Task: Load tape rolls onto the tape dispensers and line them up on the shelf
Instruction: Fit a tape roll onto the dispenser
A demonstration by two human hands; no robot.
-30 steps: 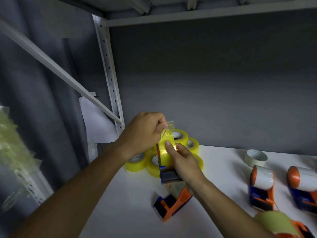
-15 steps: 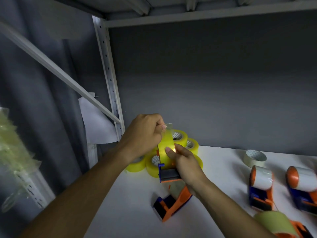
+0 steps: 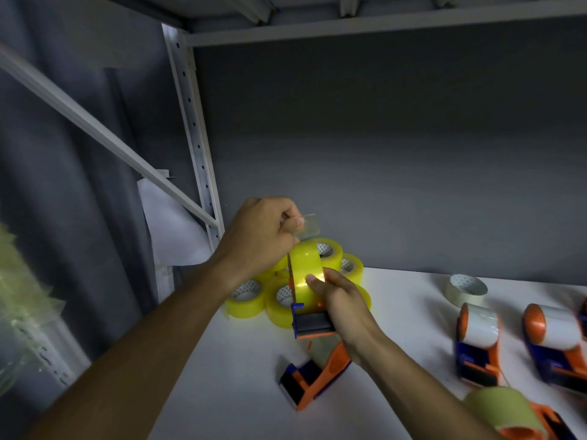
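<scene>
Task looks partway done, judging by what sits on the shelf [image 3: 413, 300].

In hand: a dispenser [image 3: 313, 323] w/ a yellow roll [image 3: 306, 271] already seated on it, held up just above the shelf, in front of the pile of spare yellow rolls [image 3: 254, 296]. Right hand [image 3: 341, 300] is wrapped round the dispenser body, thumb pressed flat on the roll's face. Left hand [image 3: 260, 233] is closed into a pinch on the loose tape end [image 3: 309, 223], a clear flap lifted up and away from the roll. My guess: threading the tape end toward the cutter is the step underway, so this one isn't finished yet.

Done, as far as I can see: two dispensers w/ pale rolls [image 3: 478, 341] [image 3: 554, 341] sit side by side at right, roughly in a row. Another loaded one [image 3: 514, 414] pokes in at the bottom right edge, partly cut off, blurry.

Left to do: an orange & blue dispenser [image 3: 313, 379] lies on the shelf w/ no roll that I can see, below the right wrist. A loose pale roll [image 3: 465, 290] stands alone near the back wall, and several yellow ones are unused in the pile. So at least 1 more to load, maybe more, then the lining-up. Can't tell what's past the right edge.
</scene>
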